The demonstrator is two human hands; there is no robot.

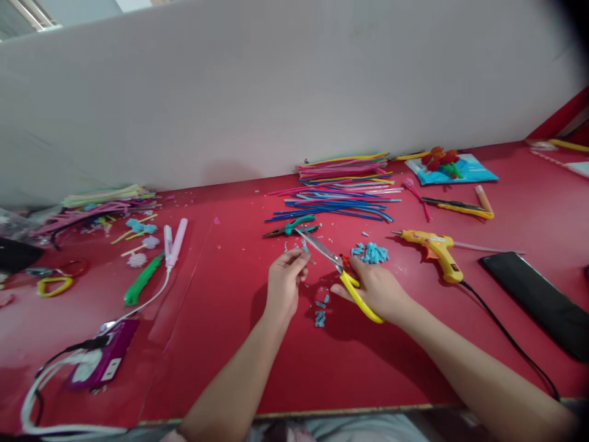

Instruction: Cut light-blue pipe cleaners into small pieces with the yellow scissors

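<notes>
My left hand [286,279] is closed in a pinch, and a short piece of light blue pipe cleaner [305,245] shows at its fingertips. In my right hand [380,288] are yellow-handled scissors [363,302], their blades parted slightly and pointing up and left toward the left fingers. A small red object [344,260] sits by the scissors' pivot; its kind is unclear. Just beyond the right hand lies a pile of short blue pipe cleaner pieces [373,253]. Several more cut blue pieces [320,318] lie between my forearms. Green-handled pliers [294,228] rest behind the left hand.
Pipe cleaners [340,196] in several colours lie along the back wall. To the right are a yellow glue gun [435,247], a black case [534,301] and a utility knife [460,207]. At left are a purple power strip [113,353], a green cutter [143,281] and a pink curling iron [176,244].
</notes>
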